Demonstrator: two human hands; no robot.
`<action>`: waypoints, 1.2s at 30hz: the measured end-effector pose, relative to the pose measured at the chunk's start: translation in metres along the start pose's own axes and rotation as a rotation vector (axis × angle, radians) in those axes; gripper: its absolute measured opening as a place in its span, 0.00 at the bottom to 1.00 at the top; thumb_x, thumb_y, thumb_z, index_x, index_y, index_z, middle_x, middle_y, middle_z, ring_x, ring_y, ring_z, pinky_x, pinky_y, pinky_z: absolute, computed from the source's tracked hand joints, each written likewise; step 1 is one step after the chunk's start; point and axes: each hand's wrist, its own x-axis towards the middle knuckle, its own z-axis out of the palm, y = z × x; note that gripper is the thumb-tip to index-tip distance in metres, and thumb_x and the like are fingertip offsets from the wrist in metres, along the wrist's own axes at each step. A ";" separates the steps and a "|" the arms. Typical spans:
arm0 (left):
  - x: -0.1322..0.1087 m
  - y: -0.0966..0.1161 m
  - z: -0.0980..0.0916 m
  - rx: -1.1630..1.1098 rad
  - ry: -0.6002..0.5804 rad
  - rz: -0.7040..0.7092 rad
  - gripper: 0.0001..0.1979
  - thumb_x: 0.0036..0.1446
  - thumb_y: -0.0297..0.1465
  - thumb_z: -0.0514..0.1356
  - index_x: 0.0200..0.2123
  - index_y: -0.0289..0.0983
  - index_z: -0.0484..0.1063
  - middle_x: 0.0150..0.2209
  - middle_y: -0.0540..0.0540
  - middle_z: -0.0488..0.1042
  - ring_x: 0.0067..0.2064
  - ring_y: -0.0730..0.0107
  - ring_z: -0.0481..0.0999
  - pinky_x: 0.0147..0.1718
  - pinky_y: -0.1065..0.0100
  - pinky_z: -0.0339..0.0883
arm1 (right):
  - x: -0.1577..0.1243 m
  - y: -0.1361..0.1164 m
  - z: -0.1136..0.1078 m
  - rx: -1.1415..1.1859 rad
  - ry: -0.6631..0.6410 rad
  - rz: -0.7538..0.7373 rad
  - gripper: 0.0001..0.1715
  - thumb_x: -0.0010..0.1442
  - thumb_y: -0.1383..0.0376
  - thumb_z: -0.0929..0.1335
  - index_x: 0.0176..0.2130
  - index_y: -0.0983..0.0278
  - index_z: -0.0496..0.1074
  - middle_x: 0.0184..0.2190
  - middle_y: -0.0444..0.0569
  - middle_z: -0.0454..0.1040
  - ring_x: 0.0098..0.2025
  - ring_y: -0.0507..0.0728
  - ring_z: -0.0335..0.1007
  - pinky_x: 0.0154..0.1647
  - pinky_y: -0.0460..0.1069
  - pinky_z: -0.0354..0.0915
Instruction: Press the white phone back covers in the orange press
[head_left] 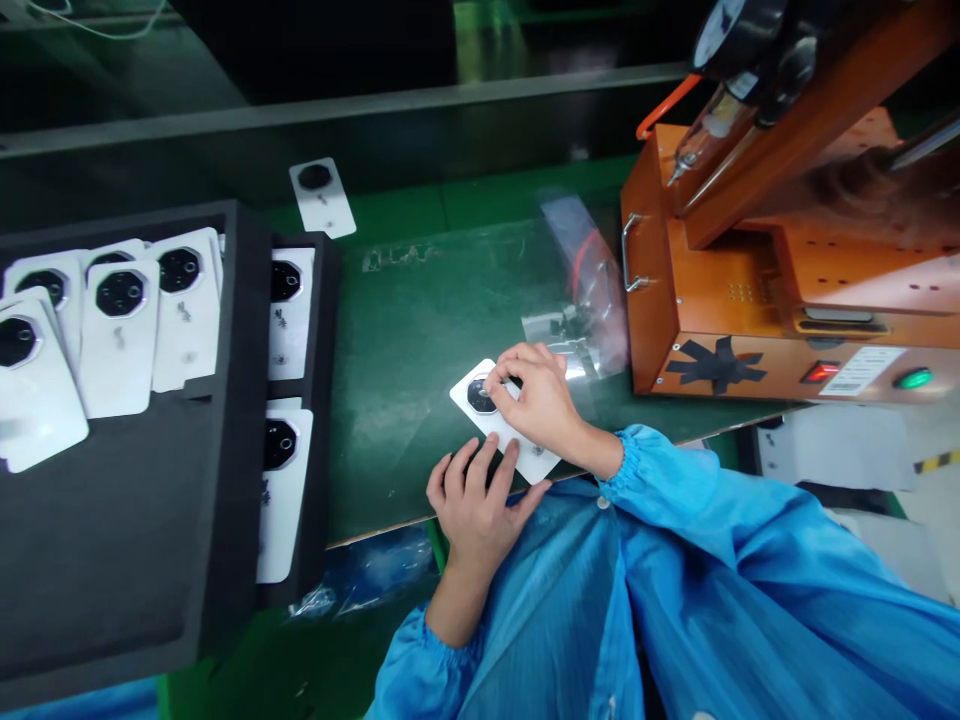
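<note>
A white phone back panel [535, 464] lies slantwise on the green work mat near the table's front edge. At its upper end is a round black camera area [477, 394]. Over that area my right hand [544, 400] bends down, thumb and index finger pinched together at its edge; whatever is between the fingertips is hidden or too small to see. My left hand [478, 505] rests with fingers spread, its tips touching the lower left side of the panel.
Left, a black foam tray [247, 420] bears several similar panels [124, 340]; more sit in another tray beneath. One panel [324, 200] lies at the mat's back. Clear plastic film [581, 290] lies beside an orange machine [652, 270] with a gauge, right.
</note>
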 end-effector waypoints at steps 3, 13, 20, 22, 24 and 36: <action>0.002 0.001 -0.001 0.041 0.022 0.029 0.32 0.54 0.51 0.68 0.60 0.47 0.73 0.54 0.42 0.79 0.57 0.49 0.74 0.59 0.48 0.56 | 0.000 0.001 0.000 -0.019 0.026 -0.013 0.07 0.62 0.67 0.70 0.31 0.61 0.77 0.41 0.45 0.76 0.47 0.58 0.65 0.51 0.56 0.50; 0.006 0.004 -0.003 0.048 0.039 0.034 0.30 0.54 0.51 0.68 0.57 0.45 0.75 0.54 0.42 0.79 0.56 0.50 0.74 0.59 0.50 0.55 | 0.002 0.006 0.003 -0.063 0.070 -0.020 0.08 0.63 0.65 0.69 0.31 0.61 0.77 0.41 0.46 0.76 0.48 0.59 0.66 0.49 0.56 0.50; 0.008 0.004 -0.003 0.060 0.060 0.040 0.29 0.53 0.51 0.69 0.54 0.44 0.77 0.52 0.42 0.80 0.55 0.51 0.74 0.59 0.50 0.57 | 0.001 0.006 0.004 -0.114 0.082 -0.032 0.08 0.63 0.65 0.69 0.31 0.61 0.76 0.41 0.47 0.77 0.47 0.59 0.66 0.49 0.56 0.50; 0.007 0.004 -0.004 0.063 0.057 0.042 0.28 0.53 0.51 0.69 0.54 0.44 0.77 0.52 0.42 0.80 0.55 0.51 0.74 0.59 0.50 0.57 | 0.001 0.006 0.004 -0.130 0.089 -0.041 0.08 0.63 0.65 0.69 0.31 0.61 0.76 0.41 0.47 0.77 0.47 0.59 0.66 0.49 0.56 0.50; 0.007 0.003 -0.004 0.066 0.056 0.045 0.28 0.53 0.51 0.69 0.54 0.44 0.77 0.52 0.42 0.80 0.55 0.51 0.74 0.59 0.50 0.57 | 0.001 0.007 0.004 -0.147 0.095 -0.056 0.09 0.63 0.65 0.68 0.32 0.61 0.76 0.41 0.47 0.77 0.46 0.58 0.66 0.49 0.57 0.50; 0.007 0.001 -0.017 0.026 -0.022 0.044 0.26 0.57 0.45 0.68 0.57 0.43 0.75 0.54 0.40 0.79 0.56 0.50 0.74 0.62 0.46 0.53 | -0.029 0.002 -0.055 -0.239 -0.104 -0.343 0.25 0.65 0.65 0.67 0.60 0.65 0.68 0.55 0.57 0.72 0.54 0.64 0.65 0.52 0.59 0.56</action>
